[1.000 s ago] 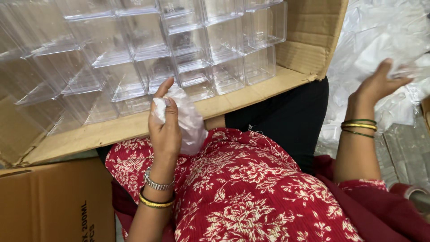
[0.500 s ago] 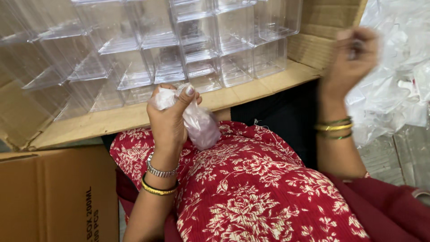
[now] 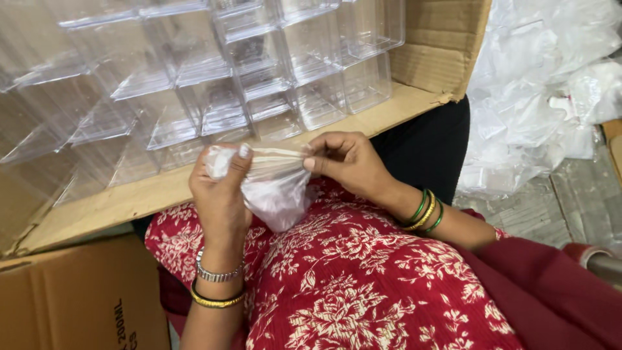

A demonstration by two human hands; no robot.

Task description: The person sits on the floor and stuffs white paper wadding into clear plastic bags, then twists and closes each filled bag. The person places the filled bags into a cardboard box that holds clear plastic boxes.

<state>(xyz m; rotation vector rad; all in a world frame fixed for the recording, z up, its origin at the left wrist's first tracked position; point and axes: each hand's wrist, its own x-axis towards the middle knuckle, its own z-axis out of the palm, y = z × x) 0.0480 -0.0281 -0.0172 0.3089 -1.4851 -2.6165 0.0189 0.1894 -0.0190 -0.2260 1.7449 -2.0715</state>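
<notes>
Two hands meet over our lap. Our left hand (image 3: 220, 194) pinches one end of a small clear plastic bag (image 3: 275, 188), and our right hand (image 3: 346, 162), at three o'clock from it, grips the other end, stretching the top edge taut. What the bag holds is perhaps nothing; we cannot tell. At twelve o'clock, clear plastic boxes (image 3: 214, 84) fill a cardboard carton (image 3: 149, 191).

Packing workshop, cartoned clear plastic boxes (image 3: 259, 84)
</notes>
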